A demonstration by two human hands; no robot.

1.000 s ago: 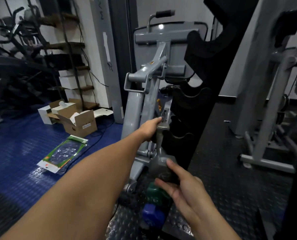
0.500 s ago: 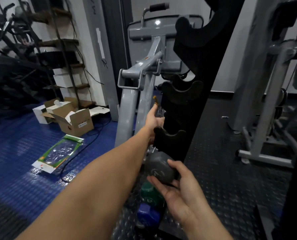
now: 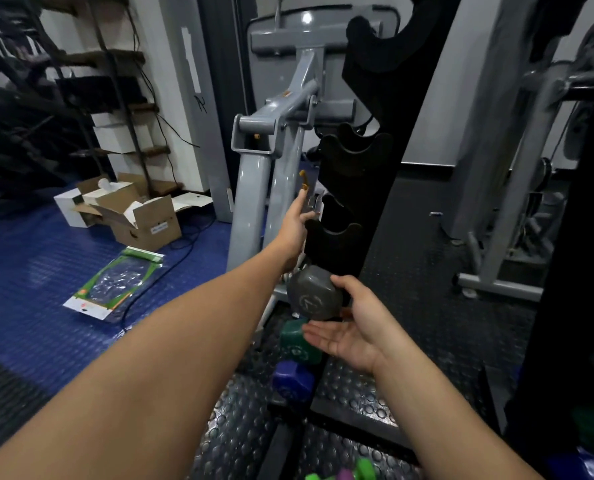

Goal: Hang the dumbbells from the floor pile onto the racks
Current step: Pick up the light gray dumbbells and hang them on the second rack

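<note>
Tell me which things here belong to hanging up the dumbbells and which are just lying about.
Job: grey dumbbell, green dumbbell, purple dumbbell, black rack, left hand, right hand.
Lying about: cardboard boxes, green packet, grey machine.

Three racked dumbbells: one grey [image 3: 313, 296], green [image 3: 299, 342], purple [image 3: 292, 380].

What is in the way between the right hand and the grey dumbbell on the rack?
Nothing visible. The right hand is open, cupped right beside and under the grey dumbbell, its fingertips at the dumbbell's edge. The dumbbell sits on the black rack, above the green dumbbell.
</note>
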